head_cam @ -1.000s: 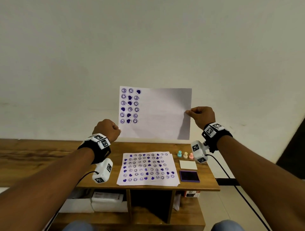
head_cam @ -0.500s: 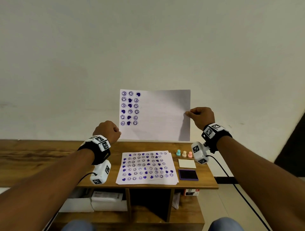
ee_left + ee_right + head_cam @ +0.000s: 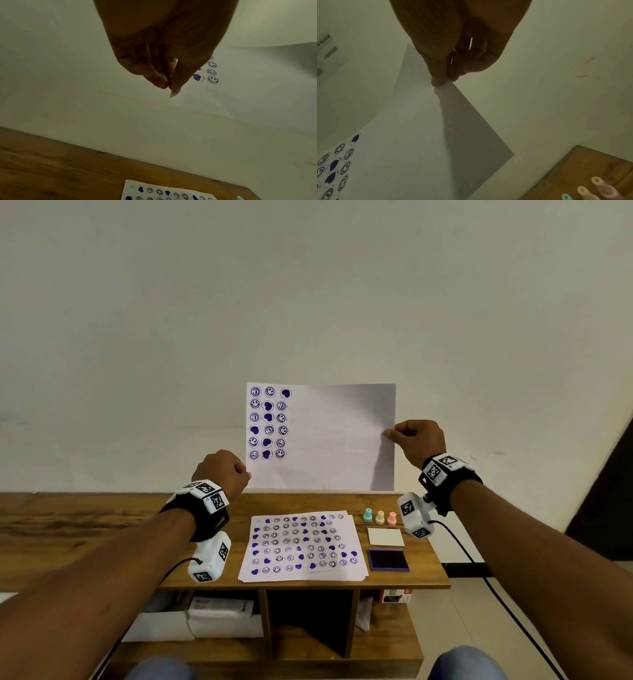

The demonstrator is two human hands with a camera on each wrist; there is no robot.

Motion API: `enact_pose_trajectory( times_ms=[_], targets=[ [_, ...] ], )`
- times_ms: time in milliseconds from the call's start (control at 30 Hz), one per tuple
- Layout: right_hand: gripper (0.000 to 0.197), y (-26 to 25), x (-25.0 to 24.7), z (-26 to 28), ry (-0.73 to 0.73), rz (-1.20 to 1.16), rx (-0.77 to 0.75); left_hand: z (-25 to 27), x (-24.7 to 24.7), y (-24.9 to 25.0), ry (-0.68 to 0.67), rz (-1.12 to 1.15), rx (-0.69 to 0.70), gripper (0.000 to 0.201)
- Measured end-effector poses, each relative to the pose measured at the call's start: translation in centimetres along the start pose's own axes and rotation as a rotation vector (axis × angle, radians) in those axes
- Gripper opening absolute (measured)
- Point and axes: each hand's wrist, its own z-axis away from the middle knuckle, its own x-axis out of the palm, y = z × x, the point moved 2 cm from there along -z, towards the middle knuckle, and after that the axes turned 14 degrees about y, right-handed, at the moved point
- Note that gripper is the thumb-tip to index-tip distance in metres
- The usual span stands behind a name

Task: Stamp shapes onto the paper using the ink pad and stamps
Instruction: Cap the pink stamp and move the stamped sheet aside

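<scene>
A person holds a part-stamped paper [image 3: 329,436] upright before the wall, above the bench [image 3: 85,525]. The left hand [image 3: 222,472] pinches its lower left corner; the right hand [image 3: 416,440] pinches its right edge. Over the last second the sheet has sunk slightly toward the bench, probably to be laid down, though this is hard to judge. Three columns of purple stamps fill its left side. The ink pad [image 3: 388,559] and three stamps [image 3: 379,517] wait untouched beside a fully stamped stack [image 3: 301,546].
</scene>
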Motion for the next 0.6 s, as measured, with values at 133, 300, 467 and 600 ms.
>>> enact_pose_trajectory(
  times_ms=[133,300,467,600],
  targets=[
    [0.021,0.0,-0.18,-0.05,-0.005,0.014,-0.014,0.08,0.02,0.04,0.0,0.004,0.001,0.012],
    [0.019,-0.09,-0.22,-0.2,-0.015,0.027,-0.031,0.17,-0.06,-0.06,-0.005,0.0,0.001,0.013],
    [0.019,-0.28,-0.37,-0.08,-0.039,0.053,-0.046,0.35,-0.24,-0.21,-0.001,0.0,-0.012,0.015],
    [0.02,-0.27,-0.32,0.02,-0.039,0.072,-0.059,0.5,-0.35,-0.23,0.003,-0.003,-0.009,0.015]
  ],
)
